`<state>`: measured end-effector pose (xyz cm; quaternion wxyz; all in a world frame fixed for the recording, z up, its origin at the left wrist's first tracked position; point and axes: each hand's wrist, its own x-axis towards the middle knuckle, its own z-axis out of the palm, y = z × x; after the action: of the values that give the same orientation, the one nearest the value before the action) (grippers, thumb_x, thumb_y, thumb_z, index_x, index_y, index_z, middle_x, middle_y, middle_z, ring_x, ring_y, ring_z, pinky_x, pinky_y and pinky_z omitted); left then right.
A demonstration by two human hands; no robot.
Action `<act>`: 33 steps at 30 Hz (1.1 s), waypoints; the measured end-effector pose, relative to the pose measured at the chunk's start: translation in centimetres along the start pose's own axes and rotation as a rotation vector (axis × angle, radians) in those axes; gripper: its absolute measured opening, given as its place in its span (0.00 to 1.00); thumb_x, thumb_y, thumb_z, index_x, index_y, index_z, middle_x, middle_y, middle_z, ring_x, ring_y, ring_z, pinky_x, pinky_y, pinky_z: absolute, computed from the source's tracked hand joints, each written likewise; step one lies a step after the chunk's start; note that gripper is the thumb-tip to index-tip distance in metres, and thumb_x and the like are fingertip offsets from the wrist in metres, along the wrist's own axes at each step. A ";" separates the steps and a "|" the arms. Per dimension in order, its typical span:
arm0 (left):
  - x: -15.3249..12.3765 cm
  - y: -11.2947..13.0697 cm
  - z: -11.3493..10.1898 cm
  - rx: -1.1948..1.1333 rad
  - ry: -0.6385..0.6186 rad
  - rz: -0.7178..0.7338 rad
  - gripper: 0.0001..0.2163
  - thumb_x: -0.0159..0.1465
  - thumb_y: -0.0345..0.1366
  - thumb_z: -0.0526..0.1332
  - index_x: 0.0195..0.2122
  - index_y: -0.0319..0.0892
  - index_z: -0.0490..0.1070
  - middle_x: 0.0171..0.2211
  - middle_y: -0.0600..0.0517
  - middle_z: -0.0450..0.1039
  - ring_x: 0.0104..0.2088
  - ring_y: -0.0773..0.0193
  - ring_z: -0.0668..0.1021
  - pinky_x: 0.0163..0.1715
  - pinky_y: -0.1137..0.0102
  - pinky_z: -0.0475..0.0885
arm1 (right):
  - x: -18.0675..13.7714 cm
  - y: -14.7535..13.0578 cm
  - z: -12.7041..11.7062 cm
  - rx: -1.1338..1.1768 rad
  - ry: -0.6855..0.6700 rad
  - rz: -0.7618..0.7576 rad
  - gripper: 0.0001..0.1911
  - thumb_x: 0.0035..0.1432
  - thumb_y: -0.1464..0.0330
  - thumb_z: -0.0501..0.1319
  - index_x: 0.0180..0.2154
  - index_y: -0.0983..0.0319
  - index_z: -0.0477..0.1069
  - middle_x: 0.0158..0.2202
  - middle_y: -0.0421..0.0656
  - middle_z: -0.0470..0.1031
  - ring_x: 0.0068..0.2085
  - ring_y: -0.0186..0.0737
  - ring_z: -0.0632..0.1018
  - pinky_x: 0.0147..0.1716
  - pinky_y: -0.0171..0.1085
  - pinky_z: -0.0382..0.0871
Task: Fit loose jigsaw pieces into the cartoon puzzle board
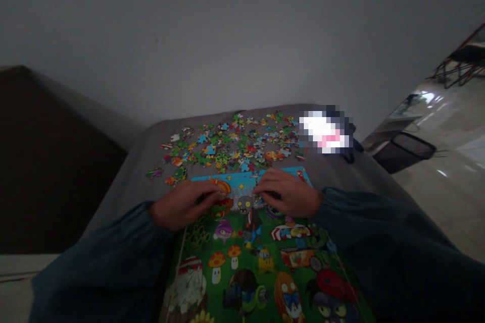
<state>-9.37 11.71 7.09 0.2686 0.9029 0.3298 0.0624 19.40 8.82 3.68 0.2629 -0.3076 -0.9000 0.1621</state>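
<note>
Along the top edge of the assembled cartoon jigsaw puzzle (250, 267), both hands lie close together on the picture: left hand (185, 205) and right hand (286, 193), fingers curled and held together, fingertips nearly meeting above the zombie figure. Whether they pinch a piece cannot be told. Loose puzzle pieces (227, 144) lie heaped just beyond, on a grey-covered surface (129, 197) — a black mesh wastebasket (403, 150) stands off to the right, on the tiled floor (443, 202).
</note>
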 end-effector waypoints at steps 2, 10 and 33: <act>0.0 0.0 0.2 0.000 0.036 0.005 0.14 0.73 0.41 0.47 0.44 0.44 0.72 0.38 0.51 0.78 0.36 0.62 0.78 0.36 0.70 0.70 | 0.0 0.0 0.0 0.004 -0.002 -0.003 0.11 0.65 0.73 0.55 0.42 0.63 0.75 0.37 0.47 0.77 0.41 0.42 0.74 0.43 0.43 0.69; -0.1 -0.9 1.0 -0.048 0.097 0.087 0.15 0.73 0.39 0.45 0.38 0.43 0.69 0.33 0.51 0.75 0.30 0.63 0.75 0.31 0.70 0.69 | 0.1 -0.1 -0.2 0.002 -0.025 -0.003 0.11 0.65 0.73 0.54 0.42 0.64 0.75 0.38 0.47 0.77 0.42 0.42 0.74 0.44 0.43 0.68; 0.3 -0.2 0.6 -0.289 0.257 0.219 0.13 0.63 0.27 0.61 0.44 0.49 0.80 0.45 0.53 0.81 0.47 0.61 0.82 0.51 0.67 0.76 | 0.2 -0.1 -0.2 -0.007 -0.029 -0.012 0.11 0.65 0.73 0.54 0.42 0.65 0.76 0.37 0.47 0.77 0.41 0.41 0.73 0.44 0.41 0.67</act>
<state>-9.13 11.76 6.42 0.3428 0.8700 0.2491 0.2522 19.37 8.91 3.92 0.2497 -0.3006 -0.9061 0.1620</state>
